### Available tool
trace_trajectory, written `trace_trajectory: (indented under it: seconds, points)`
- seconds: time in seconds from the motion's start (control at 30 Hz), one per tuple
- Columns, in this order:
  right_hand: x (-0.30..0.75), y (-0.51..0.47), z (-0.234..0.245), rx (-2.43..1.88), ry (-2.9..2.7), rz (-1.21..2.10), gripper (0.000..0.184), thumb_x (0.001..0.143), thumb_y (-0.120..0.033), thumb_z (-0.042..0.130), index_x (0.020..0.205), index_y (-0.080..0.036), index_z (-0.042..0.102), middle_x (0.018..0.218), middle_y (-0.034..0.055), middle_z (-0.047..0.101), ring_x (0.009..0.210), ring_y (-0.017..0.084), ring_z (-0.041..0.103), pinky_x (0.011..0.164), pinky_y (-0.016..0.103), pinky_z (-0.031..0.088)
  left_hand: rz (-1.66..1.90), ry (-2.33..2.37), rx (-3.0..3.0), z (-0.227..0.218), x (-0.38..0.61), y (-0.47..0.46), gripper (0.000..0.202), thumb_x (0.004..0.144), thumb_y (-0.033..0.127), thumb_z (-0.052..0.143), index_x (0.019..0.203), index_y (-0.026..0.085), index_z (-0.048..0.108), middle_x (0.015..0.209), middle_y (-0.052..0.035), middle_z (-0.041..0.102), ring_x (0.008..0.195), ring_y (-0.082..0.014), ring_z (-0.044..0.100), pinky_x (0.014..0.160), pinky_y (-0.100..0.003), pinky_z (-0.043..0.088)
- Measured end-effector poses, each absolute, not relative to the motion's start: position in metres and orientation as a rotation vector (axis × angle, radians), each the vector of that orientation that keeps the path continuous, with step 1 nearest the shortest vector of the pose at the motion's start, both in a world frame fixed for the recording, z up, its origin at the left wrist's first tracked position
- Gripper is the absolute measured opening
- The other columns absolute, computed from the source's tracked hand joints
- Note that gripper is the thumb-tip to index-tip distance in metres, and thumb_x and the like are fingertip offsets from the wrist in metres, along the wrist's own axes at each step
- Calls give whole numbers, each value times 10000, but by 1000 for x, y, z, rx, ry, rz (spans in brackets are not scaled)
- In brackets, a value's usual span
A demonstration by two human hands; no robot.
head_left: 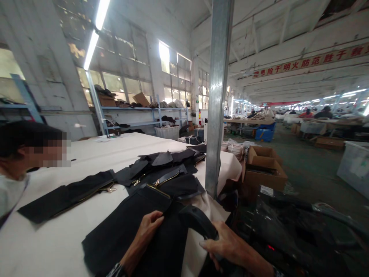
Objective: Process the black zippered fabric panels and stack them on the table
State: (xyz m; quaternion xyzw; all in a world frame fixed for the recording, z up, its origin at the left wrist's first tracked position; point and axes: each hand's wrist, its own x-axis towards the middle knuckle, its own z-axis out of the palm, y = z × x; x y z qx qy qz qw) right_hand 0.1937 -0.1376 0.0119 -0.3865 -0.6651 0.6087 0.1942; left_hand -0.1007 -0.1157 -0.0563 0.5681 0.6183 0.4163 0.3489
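Note:
My left hand (145, 231) lies on a black fabric piece (123, 231) at the near edge of the white table (57, 246), fingers curled over the cloth's edge. My right hand (227, 246) is closed round a black curved strap or handle (198, 221) just off the table's right edge. More black fabric pieces with gold zips (161, 169) are piled further back on the table.
A metal post (216, 96) rises at the table's right edge. A person (17, 161) sits at the left. Cardboard boxes (265, 169) stand on the floor to the right, dark plastic-wrapped goods (288, 231) nearer me. Shelving (138, 111) lines the back wall.

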Motion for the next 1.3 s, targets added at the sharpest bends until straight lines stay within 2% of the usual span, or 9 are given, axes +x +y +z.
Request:
trace_trajectory:
  seconds: [0.13,0.27,0.4,0.63,0.83,1.1,1.3]
  points:
    - [170,-120,11,-1058,-1882,1738,177,734,-322,582,762,-153,534,559,-32,545,408,77,519,372,161,433,1165,1453,1329,-65,-104,-117,293,771,448,596,854,177,670,805,-39,703,788,-237,629,685,-303,456]
    - [152,-98,5,-1068,-1919,1716,198,728,-335,586,718,-142,541,549,-19,549,403,89,526,372,175,429,1191,1378,1255,-71,-108,-115,291,742,443,654,839,171,686,749,-27,696,746,-224,623,665,-292,448]
    - [143,-74,2,-1020,-1907,1689,241,740,-383,606,767,-151,546,568,-22,561,423,98,540,388,188,445,1196,1353,1209,-77,-112,-110,293,710,448,694,795,168,689,718,-28,687,693,-205,606,630,-283,436]
    - [158,-54,6,-1043,-1800,1572,322,763,-423,601,919,-155,515,562,-39,556,414,99,528,379,195,448,1218,1347,1186,-78,-111,-112,266,758,439,653,817,181,678,745,-14,670,700,-188,593,640,-277,432]
    - [173,-87,7,-1025,-1896,1714,239,750,-372,609,770,-146,530,561,-25,570,413,81,537,380,163,447,1263,1350,1186,-76,-109,-113,326,719,432,672,912,171,681,849,-34,691,806,-229,609,714,-306,453]
    - [139,-101,-8,-1058,-1966,1729,249,727,-384,617,760,-142,566,559,-13,582,405,98,542,361,179,438,1276,1341,1232,-80,-112,-112,337,737,413,618,942,152,678,836,-46,708,806,-234,625,729,-315,460]
    - [140,-83,16,-1113,-1818,1436,301,746,-440,613,757,-155,518,526,-31,563,389,108,531,363,214,459,1251,1408,1383,-75,-106,-114,294,743,367,558,882,144,690,786,-44,699,800,-245,619,719,-314,444]
